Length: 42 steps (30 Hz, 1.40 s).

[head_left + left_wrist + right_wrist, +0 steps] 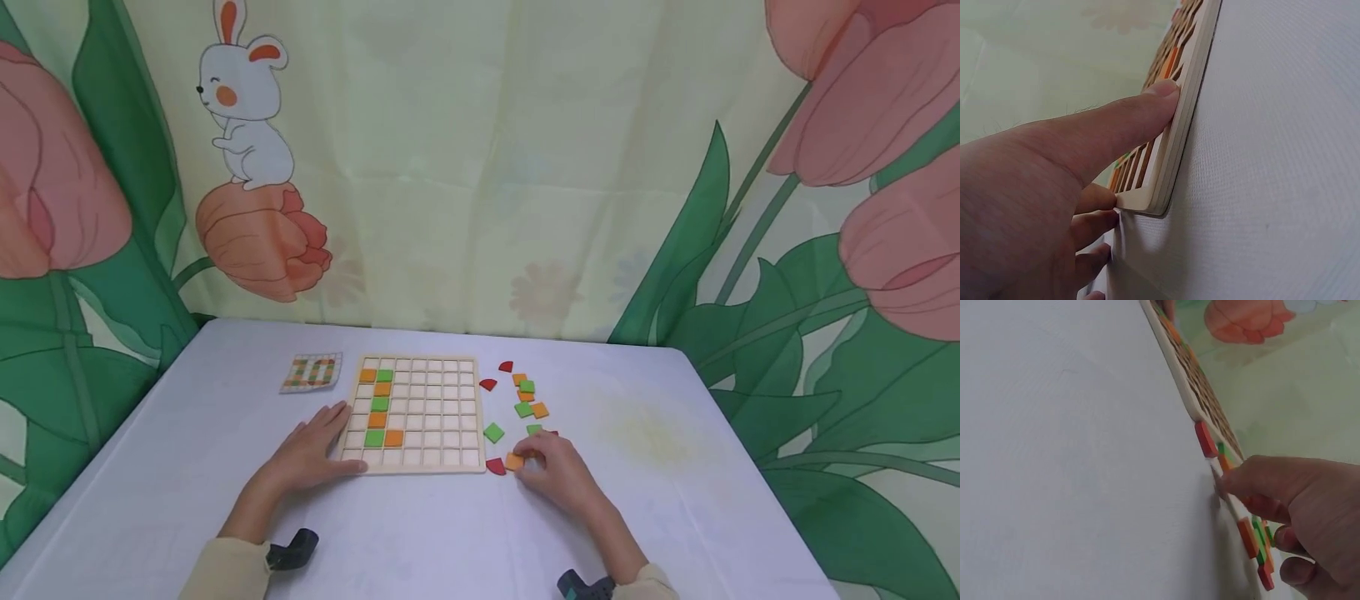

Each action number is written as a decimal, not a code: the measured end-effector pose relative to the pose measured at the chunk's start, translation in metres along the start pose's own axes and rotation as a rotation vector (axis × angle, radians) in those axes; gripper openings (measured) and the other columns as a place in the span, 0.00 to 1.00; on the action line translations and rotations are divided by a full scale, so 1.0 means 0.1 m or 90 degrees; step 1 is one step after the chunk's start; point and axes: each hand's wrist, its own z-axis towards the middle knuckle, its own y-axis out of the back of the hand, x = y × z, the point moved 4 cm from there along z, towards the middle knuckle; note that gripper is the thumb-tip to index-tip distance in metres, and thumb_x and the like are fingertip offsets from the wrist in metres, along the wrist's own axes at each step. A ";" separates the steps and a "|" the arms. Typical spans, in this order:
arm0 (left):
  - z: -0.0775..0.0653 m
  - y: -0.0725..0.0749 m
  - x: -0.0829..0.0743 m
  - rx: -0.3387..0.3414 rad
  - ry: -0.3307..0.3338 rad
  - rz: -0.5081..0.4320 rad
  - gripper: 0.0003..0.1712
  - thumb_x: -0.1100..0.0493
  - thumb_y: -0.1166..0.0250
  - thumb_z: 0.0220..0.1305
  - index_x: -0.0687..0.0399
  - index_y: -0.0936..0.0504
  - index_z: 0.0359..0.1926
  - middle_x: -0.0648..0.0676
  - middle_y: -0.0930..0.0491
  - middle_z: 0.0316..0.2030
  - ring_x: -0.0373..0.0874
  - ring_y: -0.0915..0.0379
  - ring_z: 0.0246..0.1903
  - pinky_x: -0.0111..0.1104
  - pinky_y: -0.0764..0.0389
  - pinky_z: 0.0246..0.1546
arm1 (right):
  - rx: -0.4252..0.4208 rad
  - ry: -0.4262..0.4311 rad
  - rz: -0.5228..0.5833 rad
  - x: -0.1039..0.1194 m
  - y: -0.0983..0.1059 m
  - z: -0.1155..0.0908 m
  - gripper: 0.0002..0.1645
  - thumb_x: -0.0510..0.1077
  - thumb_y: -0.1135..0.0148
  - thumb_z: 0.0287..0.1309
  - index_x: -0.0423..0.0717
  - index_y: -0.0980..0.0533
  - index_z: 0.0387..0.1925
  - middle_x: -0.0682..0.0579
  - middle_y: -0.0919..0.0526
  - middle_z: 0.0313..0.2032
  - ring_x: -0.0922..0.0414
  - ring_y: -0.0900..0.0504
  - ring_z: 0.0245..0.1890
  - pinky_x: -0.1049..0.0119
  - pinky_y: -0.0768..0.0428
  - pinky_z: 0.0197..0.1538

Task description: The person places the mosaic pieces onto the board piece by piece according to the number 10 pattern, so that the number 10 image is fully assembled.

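Wooden grid board (pixel 432 422): flat on the white tablecloth (pixel 675 508); clock directions run from its centre in the head view.
Set-in squares (pixel 379 404): four orange and three green, in cells from 10 round to 7 o'clock.
Left hand (pixel 311 450): at 8 o'clock, fingers extended and relaxed, thumb resting on the rim, grasping nothing.
Right hand (pixel 552 473): at 4 o'clock, thumb and fingertips pinching an orange square tile (pixel 513 462) off the board.
Red quarter-circle (pixel 496 467): at 4 o'clock, just beside that tile; two more lie at 2 o'clock.
Green square tile (pixel 493 433): loose at 3 o'clock.
Loose cluster (pixel 523 410): orange and green squares between 2 and 3 o'clock, some overlapping.
Pattern card (pixel 311 372): at 10 o'clock, printed with coloured squares.
Curtain rabbit (pixel 251 125): at 11 o'clock, above a tulip.
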 end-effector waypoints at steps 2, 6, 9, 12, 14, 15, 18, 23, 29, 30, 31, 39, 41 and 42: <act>-0.01 -0.01 0.02 0.000 0.001 -0.001 0.64 0.31 0.31 0.48 0.62 0.48 0.74 0.67 0.51 0.74 0.67 0.59 0.73 0.63 0.54 0.71 | -0.025 0.005 0.007 0.02 0.01 0.00 0.14 0.43 0.27 0.49 0.60 0.16 0.39 0.65 0.18 0.38 0.64 0.22 0.42 0.68 0.18 0.47; 0.00 -0.03 0.04 -0.005 -0.002 -0.009 0.64 0.30 0.32 0.48 0.61 0.48 0.74 0.66 0.51 0.74 0.67 0.59 0.73 0.63 0.55 0.71 | -0.073 0.030 0.025 0.08 0.04 0.02 0.13 0.42 0.26 0.48 0.61 0.17 0.37 0.66 0.18 0.38 0.63 0.22 0.41 0.70 0.17 0.44; 0.01 -0.03 0.03 -0.010 -0.006 -0.011 0.63 0.31 0.31 0.48 0.61 0.48 0.74 0.66 0.51 0.74 0.66 0.59 0.73 0.63 0.55 0.71 | -0.088 0.070 0.033 0.19 0.03 0.09 0.13 0.41 0.26 0.48 0.59 0.17 0.37 0.65 0.17 0.38 0.60 0.22 0.38 0.71 0.19 0.39; 0.02 -0.03 0.03 -0.013 -0.005 -0.010 0.63 0.31 0.31 0.48 0.61 0.47 0.74 0.65 0.50 0.74 0.66 0.59 0.74 0.62 0.54 0.71 | -0.085 0.105 0.052 0.32 -0.03 0.16 0.12 0.41 0.28 0.49 0.57 0.17 0.37 0.63 0.17 0.38 0.56 0.23 0.34 0.75 0.24 0.32; 0.02 -0.03 0.02 -0.013 -0.006 -0.008 0.63 0.32 0.31 0.48 0.61 0.47 0.74 0.66 0.50 0.74 0.66 0.58 0.74 0.62 0.54 0.71 | -0.079 0.124 0.062 0.42 -0.07 0.22 0.12 0.42 0.28 0.49 0.57 0.17 0.38 0.62 0.16 0.39 0.56 0.24 0.33 0.77 0.27 0.30; 0.03 -0.03 0.02 -0.013 -0.005 -0.008 0.63 0.32 0.31 0.48 0.62 0.47 0.74 0.66 0.50 0.74 0.66 0.59 0.74 0.62 0.54 0.71 | -0.078 0.135 0.063 0.47 -0.09 0.25 0.12 0.43 0.28 0.50 0.57 0.17 0.38 0.62 0.16 0.39 0.55 0.24 0.32 0.77 0.27 0.29; 0.03 -0.02 0.01 -0.014 -0.005 -0.005 0.63 0.31 0.31 0.48 0.62 0.47 0.74 0.66 0.50 0.74 0.67 0.58 0.73 0.62 0.54 0.71 | -0.069 0.161 0.061 0.60 -0.15 0.33 0.11 0.44 0.29 0.51 0.56 0.17 0.39 0.61 0.17 0.40 0.55 0.25 0.30 0.77 0.29 0.27; 0.03 -0.02 0.01 -0.012 -0.002 -0.006 0.63 0.32 0.30 0.48 0.62 0.47 0.74 0.66 0.50 0.74 0.67 0.58 0.73 0.62 0.54 0.71 | -0.041 0.181 0.056 0.78 -0.28 0.45 0.11 0.44 0.31 0.53 0.55 0.17 0.40 0.61 0.17 0.39 0.60 0.30 0.27 0.77 0.33 0.27; 0.02 0.00 0.02 -0.010 -0.005 0.001 0.63 0.32 0.30 0.48 0.62 0.47 0.74 0.66 0.50 0.74 0.67 0.58 0.73 0.63 0.53 0.71 | -0.017 0.196 0.064 0.97 -0.44 0.58 0.11 0.42 0.32 0.53 0.53 0.16 0.40 0.59 0.17 0.37 0.58 0.28 0.29 0.77 0.32 0.29; 0.01 0.01 0.01 -0.014 -0.006 0.001 0.62 0.32 0.30 0.48 0.62 0.46 0.74 0.67 0.50 0.74 0.67 0.58 0.73 0.63 0.53 0.71 | -0.012 0.199 0.067 1.01 -0.47 0.60 0.11 0.42 0.32 0.53 0.53 0.16 0.41 0.59 0.16 0.37 0.57 0.27 0.30 0.77 0.31 0.30; 0.01 0.02 0.01 -0.017 -0.006 0.001 0.62 0.33 0.30 0.48 0.62 0.46 0.74 0.67 0.49 0.74 0.67 0.57 0.73 0.63 0.53 0.71 | -0.007 0.201 0.069 1.04 -0.49 0.62 0.11 0.42 0.32 0.53 0.53 0.16 0.41 0.59 0.16 0.38 0.57 0.26 0.31 0.77 0.30 0.31; 0.00 -0.01 0.01 -0.003 0.000 -0.017 0.62 0.32 0.31 0.48 0.60 0.47 0.74 0.66 0.50 0.74 0.67 0.59 0.73 0.63 0.54 0.71 | 0.038 0.190 0.061 1.21 -0.69 0.65 0.10 0.45 0.34 0.56 0.55 0.16 0.42 0.61 0.16 0.40 0.60 0.23 0.39 0.77 0.24 0.39; 0.00 -0.01 0.01 -0.004 -0.003 -0.019 0.62 0.32 0.31 0.48 0.61 0.47 0.74 0.66 0.50 0.74 0.67 0.59 0.73 0.63 0.55 0.71 | 0.036 0.197 0.056 1.25 -0.73 0.66 0.10 0.45 0.33 0.56 0.54 0.16 0.41 0.61 0.16 0.40 0.61 0.23 0.40 0.76 0.24 0.41; 0.01 -0.02 0.01 -0.005 -0.003 -0.017 0.62 0.32 0.31 0.49 0.60 0.47 0.74 0.66 0.50 0.74 0.67 0.59 0.73 0.63 0.55 0.71 | 0.037 0.197 0.054 1.26 -0.75 0.66 0.10 0.46 0.32 0.56 0.55 0.16 0.41 0.61 0.16 0.40 0.61 0.22 0.40 0.76 0.24 0.41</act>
